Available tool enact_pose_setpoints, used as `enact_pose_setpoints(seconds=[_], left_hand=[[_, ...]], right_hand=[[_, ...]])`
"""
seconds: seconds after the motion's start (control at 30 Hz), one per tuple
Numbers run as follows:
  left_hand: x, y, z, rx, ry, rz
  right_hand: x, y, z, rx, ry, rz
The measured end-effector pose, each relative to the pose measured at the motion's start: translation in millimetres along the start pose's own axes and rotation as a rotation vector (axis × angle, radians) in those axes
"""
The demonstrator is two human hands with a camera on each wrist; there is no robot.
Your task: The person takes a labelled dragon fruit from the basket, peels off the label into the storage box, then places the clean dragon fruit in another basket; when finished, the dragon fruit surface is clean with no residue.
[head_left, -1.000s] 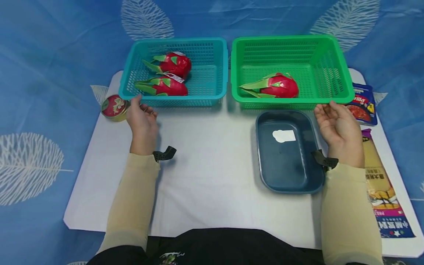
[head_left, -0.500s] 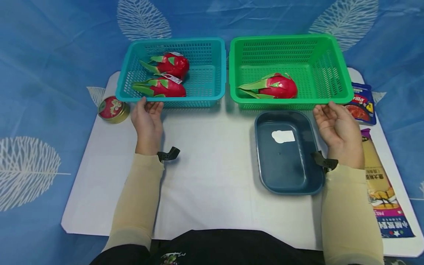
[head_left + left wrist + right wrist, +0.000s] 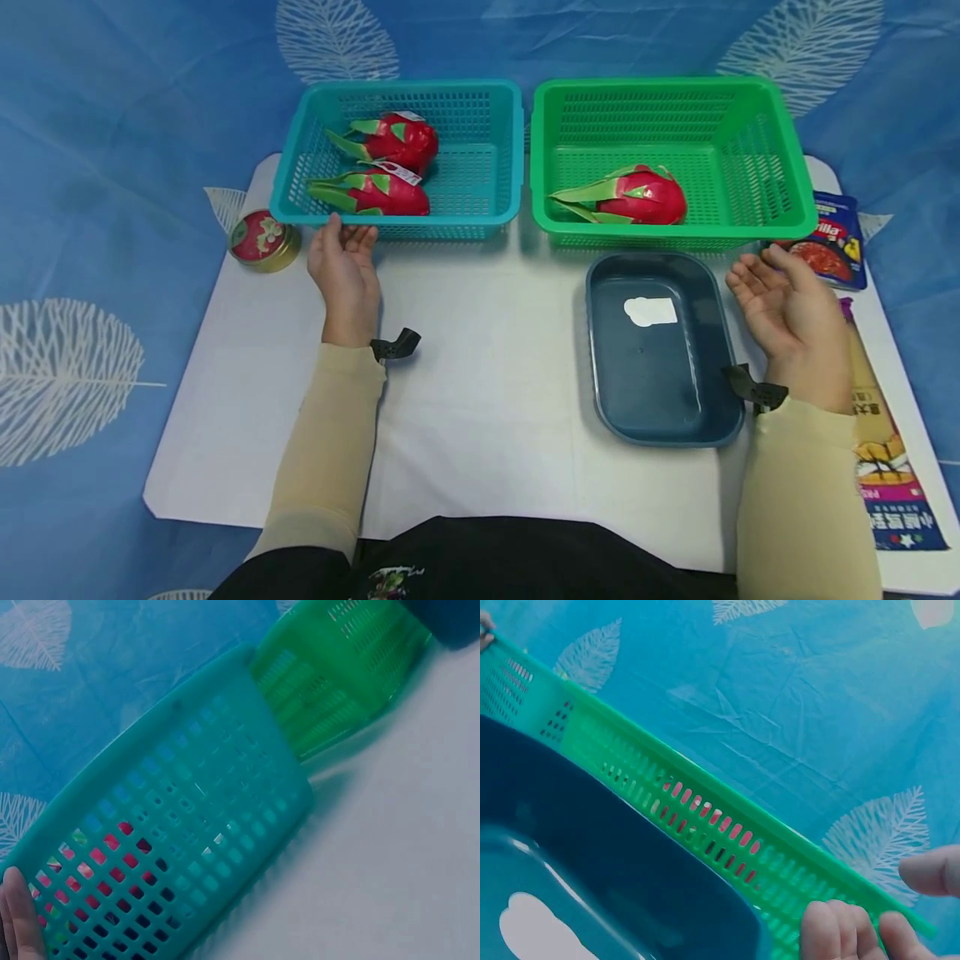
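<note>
- Now the left hand (image 3: 347, 279) is at the near side of the turquoise rectangular openwork plastic basket (image 3: 472, 179), towards its left end, its fingertips touching the outside just by the rim, thumb and fingers not clamped round it.
- The right hand (image 3: 798, 325) is near the right end of the green rectangular openwork plastic basket (image 3: 735, 183); its fingers bend loosely, with the thumb apart from them, and I cannot tell whether the fingertips touch the wall.
- Both baskets stand upright at the far side of the white tabletop (image 3: 480, 400), turquoise on the left, green just beside it on the right.
- Two red dragon fruits with green leaf tips (image 3: 390, 198) lie in the left part of the turquoise basket, and one similar red fruit (image 3: 651, 200) lies in the near left part of the green one.
- A dark blue rounded rectangular dish (image 3: 663, 383) sits on the near side of the green basket, left of the right hand.
- Left of the left hand is a round gold tin with a red lid (image 3: 258, 240).
</note>
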State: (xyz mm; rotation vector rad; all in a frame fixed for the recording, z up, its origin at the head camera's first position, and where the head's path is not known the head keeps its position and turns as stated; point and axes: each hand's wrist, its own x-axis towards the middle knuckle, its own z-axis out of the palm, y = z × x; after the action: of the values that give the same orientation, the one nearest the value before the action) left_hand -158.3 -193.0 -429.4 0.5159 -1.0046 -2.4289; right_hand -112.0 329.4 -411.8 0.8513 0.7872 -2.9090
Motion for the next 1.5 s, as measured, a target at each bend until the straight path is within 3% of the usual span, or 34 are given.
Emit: enact_pose_setpoints(seconds=[0.07,0.2,0.4,0.53,0.63,0.87,1.13,1.27,1.4,1.5], left_hand=[[0.9,-0.3,0.5,-0.004,0.000,0.010],[2.2,-1.0,1.3,-0.026,-0.010,0.024],[5.8,-0.7,0.2,-0.045,-0.014,0.027],[6.9,-0.5,-0.8,-0.036,-0.011,0.036],[8.1,-0.8,-1.2,-0.043,-0.016,0.037],[10.5,-1.7,-2.2,-0.038,-0.030,0.053],[11.4,-2.8,-3.9,-0.022,-0.040,0.089],[11.4,-4.2,-4.0,-0.013,-0.033,0.073],[9.0,-6.1,-5.4,0.007,-0.024,0.067],[6.2,-7.1,-4.8,0.007,-0.022,0.066]], right_hand=[[-8,-1,0,-0.128,-0.063,-0.022],[-24,3,10,-0.333,-0.271,-0.118],[-40,27,59,-0.610,-0.552,-0.244],[-42,52,103,-0.800,-0.688,-0.183],[-41,73,138,-0.976,-0.738,-0.114],[-19,134,217,-1.413,-0.720,-0.021],[27,205,276,-1.898,-0.701,-0.010],[49,232,289,-1.994,-0.632,0.095],[69,254,292,-1.944,-0.557,0.226],[78,263,292,-1.907,-0.551,0.296]])
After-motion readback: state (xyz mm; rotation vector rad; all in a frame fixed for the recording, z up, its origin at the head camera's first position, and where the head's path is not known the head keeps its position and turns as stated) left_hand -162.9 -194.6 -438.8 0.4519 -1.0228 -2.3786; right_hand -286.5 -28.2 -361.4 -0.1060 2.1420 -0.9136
